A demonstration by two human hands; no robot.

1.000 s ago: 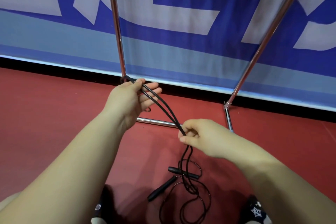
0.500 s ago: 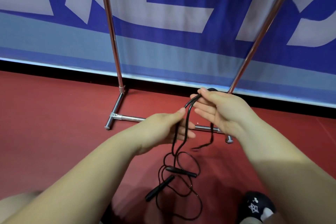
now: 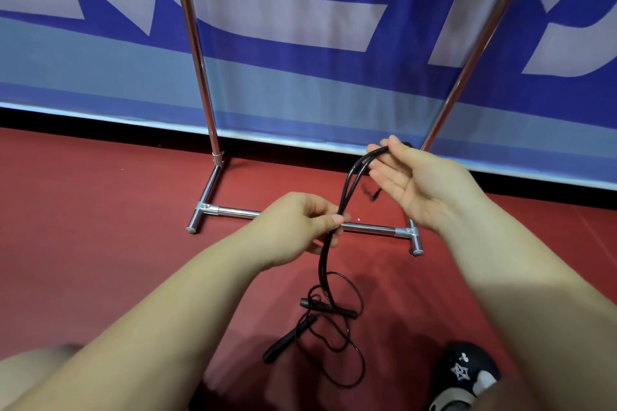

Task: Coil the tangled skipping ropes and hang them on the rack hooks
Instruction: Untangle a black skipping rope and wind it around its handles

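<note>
Bright even light, sharp, wide-angle edge bending

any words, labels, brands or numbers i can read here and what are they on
Banner behind the rack: large pale characters on blue, cropped by the frame's top edge, so no whole word or letter can be read.
Black shoe at bottom right: a small white star-shaped emblem and a tiny mark above it, no legible lettering.
Skipping rope and its handles: no text visible.
Rack tubes: no label visible.

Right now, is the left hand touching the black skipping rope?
Touching. The head view shows the left hand pinching the skipping rope between thumb and fingers, with the cord running down from that pinch.
</note>
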